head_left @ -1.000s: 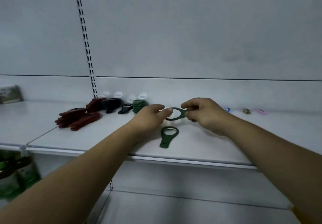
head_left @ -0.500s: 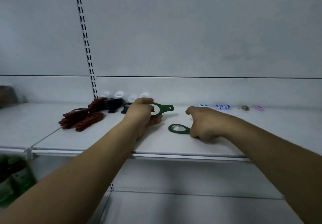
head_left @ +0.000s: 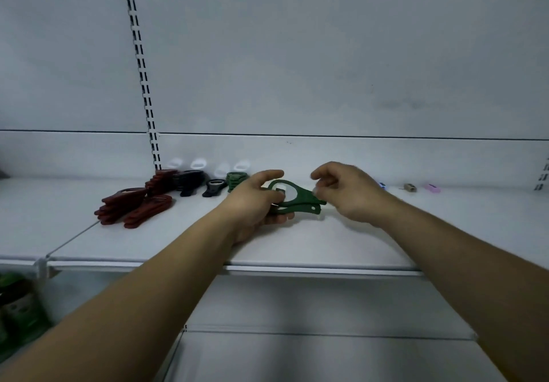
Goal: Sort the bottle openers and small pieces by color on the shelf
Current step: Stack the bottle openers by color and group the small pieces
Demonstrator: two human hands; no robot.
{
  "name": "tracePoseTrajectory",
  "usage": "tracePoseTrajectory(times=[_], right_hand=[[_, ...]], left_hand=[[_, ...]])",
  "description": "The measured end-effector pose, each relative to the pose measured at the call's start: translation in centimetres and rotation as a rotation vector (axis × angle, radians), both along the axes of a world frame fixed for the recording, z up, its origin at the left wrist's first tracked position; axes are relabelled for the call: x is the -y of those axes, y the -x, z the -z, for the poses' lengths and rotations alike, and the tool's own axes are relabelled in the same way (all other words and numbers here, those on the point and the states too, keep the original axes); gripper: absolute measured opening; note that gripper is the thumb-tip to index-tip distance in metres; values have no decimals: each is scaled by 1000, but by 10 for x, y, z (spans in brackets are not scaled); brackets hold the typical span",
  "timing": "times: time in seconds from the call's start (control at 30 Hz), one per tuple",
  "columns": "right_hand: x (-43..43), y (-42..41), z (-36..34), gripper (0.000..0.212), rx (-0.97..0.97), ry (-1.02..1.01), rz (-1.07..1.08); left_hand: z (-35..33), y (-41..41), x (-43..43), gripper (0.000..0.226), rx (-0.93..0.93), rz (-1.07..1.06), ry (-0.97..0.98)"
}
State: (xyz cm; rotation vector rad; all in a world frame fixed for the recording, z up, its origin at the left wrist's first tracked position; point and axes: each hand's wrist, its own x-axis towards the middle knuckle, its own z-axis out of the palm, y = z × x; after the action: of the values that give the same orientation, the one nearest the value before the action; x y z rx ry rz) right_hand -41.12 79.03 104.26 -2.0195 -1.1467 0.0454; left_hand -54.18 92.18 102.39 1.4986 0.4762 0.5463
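My left hand [head_left: 255,203] holds two green bottle openers [head_left: 300,199] stacked together just above the white shelf [head_left: 297,248], ring ends in my fingers and handles pointing right. My right hand [head_left: 350,191] sits at the handle ends with its fingertips touching them. Behind my left hand lies a pile of green openers [head_left: 236,179]. Further left are black openers [head_left: 193,181] and red openers [head_left: 133,206]. White openers [head_left: 199,164] lean against the back wall.
Small pieces lie at the back right of the shelf: a blue one [head_left: 382,185], a tan one [head_left: 411,187] and a pink one [head_left: 432,188]. A slotted upright [head_left: 142,69] runs up the back panel. Green packages [head_left: 17,307] sit below at the left.
My right hand lifted the second green opener off the shelf and brought it onto the one in my left hand. Both hands came together at mid-shelf.
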Motion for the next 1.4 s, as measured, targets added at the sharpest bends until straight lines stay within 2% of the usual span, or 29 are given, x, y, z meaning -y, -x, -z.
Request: tracePoseTrajectory(times=[0.07,0.13,0.2,0.23,0.3,0.33,0.47,0.5,0.57,0.63,0.67,0.7,0.8,0.87,0.93,0.97,1.1,1.2,1.3,1.4], right_hand=[[17,-20,-9,22,208,236,225],[35,-32,-13,39,303,602,378],[44,-35,-10,39,331,851,389],[43,-36,-8,30,338,867,372],[38,-38,-5,33,271,782,326],[35,-39,-4,34,177,708,308],[27,-33,-4,5,-219,260,177],[22,-27,-6,4,-320,90,124],[12,-14,-11,15,-539,-191,14],[1,1,-13,19,-662,-317,-58],[-6,7,-11,18,-624,-318,-64],[-12,13,-7,16,-490,-271,-44],[-25,23,4,5,60,-120,50],[-27,25,5,6,213,-86,27],[-26,25,6,12,309,-18,-27],[-24,25,7,15,349,10,-69],[-11,32,12,40,413,171,-256],[-12,40,14,45,486,241,-242],[-16,53,17,56,503,318,-274],[-23,71,17,57,525,298,-317]], left_hand=[[-2,0,1,33,-3,-17,26],[-3,0,1,30,-11,-33,39],[-3,-2,1,28,-34,-47,38],[-3,-4,1,27,-41,-54,43],[-3,-6,0,26,-36,-76,72],[-2,-6,0,25,-29,-86,81],[-2,-6,-1,24,-8,-134,106],[-2,-6,-1,24,4,-156,114],[-3,-7,-2,25,36,-191,136],[-5,-6,-1,26,62,-206,163],[-6,-6,0,25,80,-201,185],[-7,-5,2,23,101,-197,207],[-7,-4,4,21,94,-158,189],[-6,-1,4,11,81,-143,118],[-3,1,0,32,65,-188,68],[-4,3,0,35,57,-201,48],[-8,9,0,31,16,-224,42],[-6,20,-2,22,-42,-192,-2],[-3,36,-11,23,-149,-203,-110],[-3,51,-21,23,-200,-228,-182]])
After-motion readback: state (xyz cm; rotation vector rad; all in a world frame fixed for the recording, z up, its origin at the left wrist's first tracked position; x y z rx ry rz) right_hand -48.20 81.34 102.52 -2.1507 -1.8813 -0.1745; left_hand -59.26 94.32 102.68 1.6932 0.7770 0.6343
